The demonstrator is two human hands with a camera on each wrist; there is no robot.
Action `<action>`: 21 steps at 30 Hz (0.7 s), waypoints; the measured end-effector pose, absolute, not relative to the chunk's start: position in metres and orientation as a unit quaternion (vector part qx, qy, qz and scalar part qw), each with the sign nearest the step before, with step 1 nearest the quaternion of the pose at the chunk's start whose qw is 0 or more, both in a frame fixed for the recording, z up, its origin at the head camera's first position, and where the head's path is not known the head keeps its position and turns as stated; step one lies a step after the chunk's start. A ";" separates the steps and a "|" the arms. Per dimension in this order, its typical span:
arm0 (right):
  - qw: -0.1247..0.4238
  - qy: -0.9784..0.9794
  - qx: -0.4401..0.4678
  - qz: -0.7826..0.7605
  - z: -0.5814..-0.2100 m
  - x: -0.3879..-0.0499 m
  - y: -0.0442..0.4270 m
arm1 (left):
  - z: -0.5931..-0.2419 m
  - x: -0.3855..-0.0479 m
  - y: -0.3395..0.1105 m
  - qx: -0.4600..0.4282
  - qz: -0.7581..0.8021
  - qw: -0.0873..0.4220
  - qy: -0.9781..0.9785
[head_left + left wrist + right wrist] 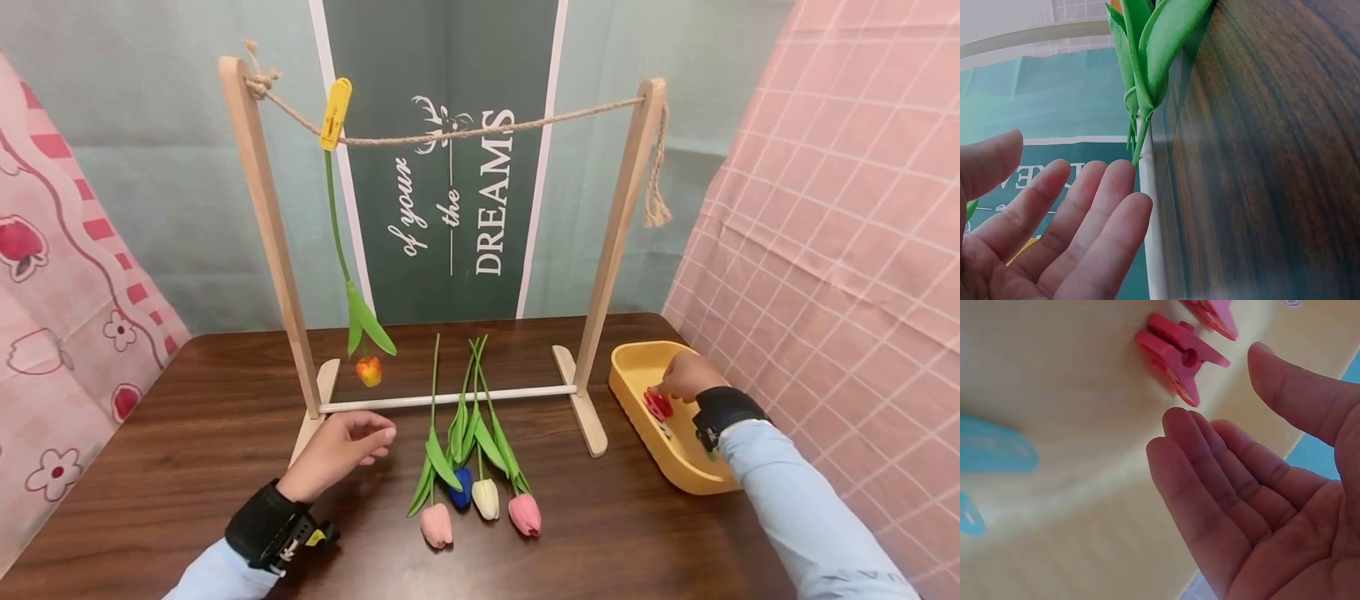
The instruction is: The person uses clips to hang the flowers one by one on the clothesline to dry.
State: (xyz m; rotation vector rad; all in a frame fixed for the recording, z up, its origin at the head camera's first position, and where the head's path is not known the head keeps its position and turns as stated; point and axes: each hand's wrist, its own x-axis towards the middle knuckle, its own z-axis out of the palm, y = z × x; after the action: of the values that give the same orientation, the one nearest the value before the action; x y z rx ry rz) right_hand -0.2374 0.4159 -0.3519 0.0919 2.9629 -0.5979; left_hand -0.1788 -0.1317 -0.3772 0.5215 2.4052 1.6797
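Note:
My right hand (692,377) reaches into the yellow tray (628,392), beside red clothespins (657,403). In the right wrist view the hand (1241,494) has its fingers extended and thumb apart, near a red clothespin (1179,356), with nothing in its grasp. My left hand (339,450) is held over the table, left of several artificial tulips; its fingers (1097,206) are spread and empty in the left wrist view. An orange tulip (368,372) hangs bloom down from the rope (420,140), clipped by a yellow clothespin (336,114). Pink (524,514), white (486,499) and blue (461,488) tulips lie on the table.
The wooden frame's left post (273,233) and right post (622,233) hold up the rope, with a white bar (450,400) low between them. Blue clothespins (994,445) lie in the tray. A patterned cloth (67,333) stands at the left, a pink checked one (840,250) at the right.

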 end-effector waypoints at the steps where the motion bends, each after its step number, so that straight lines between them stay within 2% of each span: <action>1: 0.059 0.978 0.030 -0.198 -0.355 -0.239 0.418 | -0.377 -0.178 -0.131 0.174 0.563 0.082 0.804; 6: 0.066 0.978 0.027 -0.197 -0.366 -0.246 0.422 | -0.376 -0.177 -0.131 0.174 0.565 0.084 0.802; 21: 0.086 0.979 0.046 -0.178 -0.364 -0.251 0.412 | -0.378 -0.179 -0.132 0.177 0.571 0.094 0.796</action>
State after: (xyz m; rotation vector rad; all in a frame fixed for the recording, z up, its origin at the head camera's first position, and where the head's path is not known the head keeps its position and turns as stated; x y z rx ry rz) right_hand -0.2507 0.4125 -0.3635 0.1360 2.9176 -0.5314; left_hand -0.1787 -0.1321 -0.3782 0.5249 2.3618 1.6934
